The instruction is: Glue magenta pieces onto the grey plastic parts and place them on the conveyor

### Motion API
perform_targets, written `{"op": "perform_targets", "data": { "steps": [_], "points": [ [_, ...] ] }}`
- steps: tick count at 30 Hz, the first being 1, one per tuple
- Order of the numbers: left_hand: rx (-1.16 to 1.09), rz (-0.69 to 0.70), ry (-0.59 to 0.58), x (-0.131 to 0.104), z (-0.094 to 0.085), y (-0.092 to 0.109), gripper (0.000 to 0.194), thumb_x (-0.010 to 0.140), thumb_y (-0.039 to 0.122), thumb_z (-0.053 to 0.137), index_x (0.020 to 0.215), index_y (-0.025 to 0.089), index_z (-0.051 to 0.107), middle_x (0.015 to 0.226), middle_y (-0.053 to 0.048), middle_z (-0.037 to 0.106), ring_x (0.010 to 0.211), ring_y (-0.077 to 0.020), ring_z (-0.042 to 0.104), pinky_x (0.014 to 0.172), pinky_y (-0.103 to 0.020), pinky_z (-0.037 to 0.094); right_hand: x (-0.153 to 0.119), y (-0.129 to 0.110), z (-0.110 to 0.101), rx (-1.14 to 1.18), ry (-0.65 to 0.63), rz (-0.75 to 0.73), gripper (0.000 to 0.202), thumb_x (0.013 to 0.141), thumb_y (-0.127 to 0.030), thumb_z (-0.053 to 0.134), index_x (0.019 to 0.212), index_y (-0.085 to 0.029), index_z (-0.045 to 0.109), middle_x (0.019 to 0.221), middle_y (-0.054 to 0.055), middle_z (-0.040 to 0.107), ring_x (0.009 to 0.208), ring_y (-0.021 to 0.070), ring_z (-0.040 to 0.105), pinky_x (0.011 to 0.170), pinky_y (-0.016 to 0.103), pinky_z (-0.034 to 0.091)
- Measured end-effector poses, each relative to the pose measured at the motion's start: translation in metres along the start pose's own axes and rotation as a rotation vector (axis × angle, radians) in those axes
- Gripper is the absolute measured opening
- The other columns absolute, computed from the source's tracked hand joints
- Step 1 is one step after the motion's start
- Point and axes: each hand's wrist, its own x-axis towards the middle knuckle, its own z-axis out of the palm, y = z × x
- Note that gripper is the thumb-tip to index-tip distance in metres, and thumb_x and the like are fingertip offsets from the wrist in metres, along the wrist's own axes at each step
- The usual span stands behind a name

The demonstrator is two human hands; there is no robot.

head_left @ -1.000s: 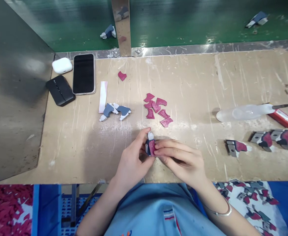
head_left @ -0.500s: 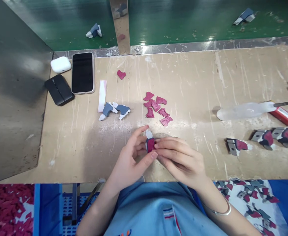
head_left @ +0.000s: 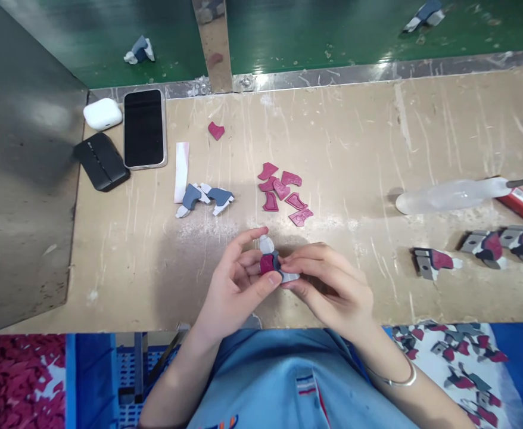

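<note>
A small maroon, grey and white part [head_left: 267,263] is pinched in both grips over the near middle of a worktop [head_left: 342,137]: the left hand [head_left: 230,289] with its thumb at the near side and forefinger by the white far end, the right hand [head_left: 342,286] with fingertips at the right side. Loose maroon pieces [head_left: 282,189] lie just beyond, well left of a translucent bottle [head_left: 449,198]; grey-and-white parts [head_left: 219,196] lie farther left.

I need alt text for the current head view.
The left hand and right hand hold a small maroon, white and blue-grey part over a workbench; loose maroon pieces lie beyond, a whitish bottle to the right.
</note>
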Motion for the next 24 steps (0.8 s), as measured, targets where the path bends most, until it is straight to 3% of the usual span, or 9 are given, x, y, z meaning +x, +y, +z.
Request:
{"op": "perform_targets", "data": {
  "steps": [10,18,20,24],
  "points": [
    [0.036,-0.059,-0.007,0.001,-0.007,0.000,0.078,0.091,0.057,0.084,0.154,0.024,0.053,0.108,-0.007,0.083,0.103,-0.0230,0.081,0.097,-0.035,0.065,-0.001,0.003,0.003,0.022,0.051,0.012,0.017,0.100,-0.017,0.072,0.113,-0.026,0.079,0.098,0.006,0.080,0.087,0.0216,0.078,0.074,0.034,0.067],
    [0.094,0.040,-0.008,0.002,-0.006,0.000,0.058,0.093,0.034,0.085,0.146,0.023,0.065,0.104,-0.005,0.086,0.100,-0.0192,0.083,0.092,-0.026,0.066,-0.006,0.004,0.005,0.065,0.055,0.039,0.016,0.100,-0.017,0.072,0.111,-0.027,0.079,0.099,0.005,0.079,0.090,0.0212,0.078,0.078,0.034,0.067],
    [0.207,0.114,0.033,0.000,-0.002,0.002,0.052,0.095,0.026,0.081,0.145,0.026,0.067,0.108,-0.003,0.086,0.103,-0.0189,0.083,0.093,-0.025,0.067,-0.006,0.003,0.004,0.116,0.044,0.102,0.014,0.100,-0.025,0.074,0.114,-0.027,0.078,0.104,0.007,0.078,0.095,0.0221,0.077,0.082,0.035,0.067],
    [0.544,0.272,0.066,-0.007,0.007,0.005,0.057,0.093,0.013,0.077,0.146,0.033,0.065,0.121,-0.001,0.084,0.112,-0.0180,0.082,0.103,-0.027,0.065,-0.004,0.001,0.002,0.217,0.024,0.270,0.034,0.098,-0.041,0.078,0.130,-0.029,0.074,0.115,0.009,0.075,0.099,0.0234,0.075,0.082,0.036,0.067]
  ]
}}
